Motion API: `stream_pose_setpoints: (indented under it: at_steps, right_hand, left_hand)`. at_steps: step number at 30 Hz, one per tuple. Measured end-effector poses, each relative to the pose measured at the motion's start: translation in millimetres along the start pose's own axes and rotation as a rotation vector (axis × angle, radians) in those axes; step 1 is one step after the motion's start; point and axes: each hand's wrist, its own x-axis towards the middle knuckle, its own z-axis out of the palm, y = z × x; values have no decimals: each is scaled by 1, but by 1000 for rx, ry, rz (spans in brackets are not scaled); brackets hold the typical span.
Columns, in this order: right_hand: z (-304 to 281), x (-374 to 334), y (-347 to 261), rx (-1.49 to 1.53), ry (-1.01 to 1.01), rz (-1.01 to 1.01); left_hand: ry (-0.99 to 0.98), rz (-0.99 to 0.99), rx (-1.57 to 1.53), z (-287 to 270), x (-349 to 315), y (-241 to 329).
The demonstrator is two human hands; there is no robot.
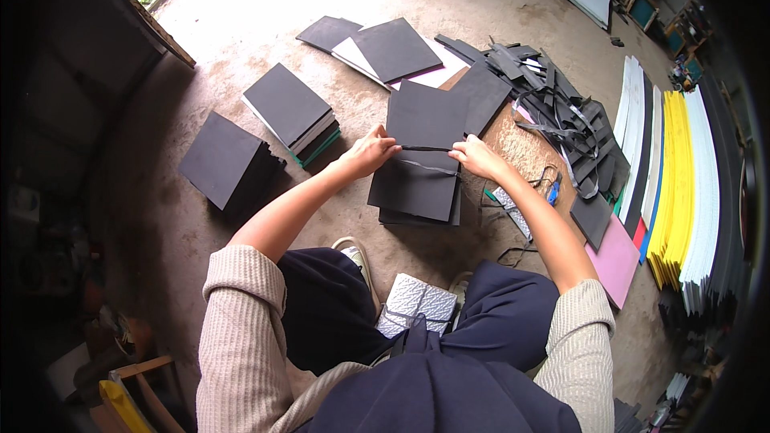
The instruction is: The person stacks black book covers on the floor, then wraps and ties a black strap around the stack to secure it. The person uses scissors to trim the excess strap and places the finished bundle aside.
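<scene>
In front of me stands a stack of black rectangular sheets, foam-like in look. My left hand pinches one end of a thin black strip at the stack's left edge. At the right edge, my right hand grips the strip's other end. Between both hands the strip runs nearly straight across the top sheet. A second, slacker strip crosses the stack a little nearer to me. Another black sheet shows beyond the strip; whether it is part of the same stack I cannot tell.
Two more stacks, one black and one black-topped, stand at left. Loose sheets lie behind. A heap of black offcuts fills the right, beside upright coloured sheets. A silver quilted pad sits between my feet.
</scene>
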Motion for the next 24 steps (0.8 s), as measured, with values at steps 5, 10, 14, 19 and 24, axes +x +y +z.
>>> stream_pose_setpoints:
  at_steps: [5,10,14,19,24]
  right_hand:
    - [4,3,-16,401,108,106]
    - [17,21,3,235,366,-58]
    - [18,21,-17,230,320,44]
    - [4,13,-30,68,98,33]
    - [-9,-6,-16,25,-8,-24]
  left_hand:
    - [-88,-453,-296,9,3,10]
    - [-63,-584,-347,14,26,18]
    - [-127,-746,-323,1,26,25]
    - [-245,-531,-185,2,23,25]
    - [-308,-459,-155,-9,13,37]
